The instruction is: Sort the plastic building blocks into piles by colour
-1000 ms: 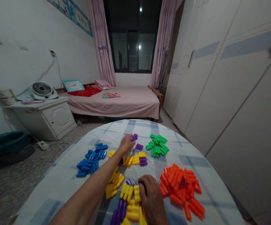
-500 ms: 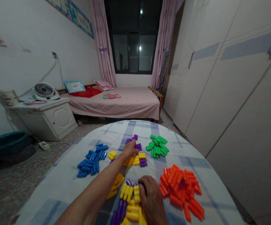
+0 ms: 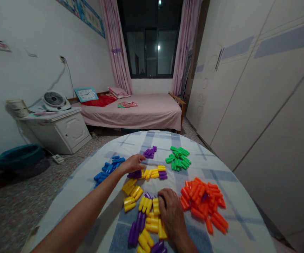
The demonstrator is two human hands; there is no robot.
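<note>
The left hand [image 3: 133,163] lies open and palm down, fingers stretched toward the middle of the surface [image 3: 233,211]; it holds nothing that shows, and its heel sits just above a small clump of purple plastic tube pieces [image 3: 134,174]. Just right of its fingertips runs a short row of yellow and purple pieces [image 3: 153,173]; a little beyond them lies a purple cluster [image 3: 149,152]. The right hand [image 3: 171,211] is curled downward on a heap of yellow and purple pieces [image 3: 149,223], with its fingers [image 3: 165,196] pressed against a yellow piece at the heap's upper edge; whether it grips anything, I cannot tell. Just left of that heap sits a yellow group [image 3: 131,189]; a blue cluster [image 3: 107,170] lies at the left, a green cluster [image 3: 178,158] at the far side, and an orange pile [image 3: 202,203] just right of the right hand. All of these rest on a round surface covered with a white checked cloth. Past its far edge stands a bed with a pink sheet [image 3: 152,114]; a white bedside cabinet [image 3: 73,130] carrying a small fan [image 3: 54,100] stands left of it, and tall white wardrobe doors [image 3: 259,105] line the right.
</note>
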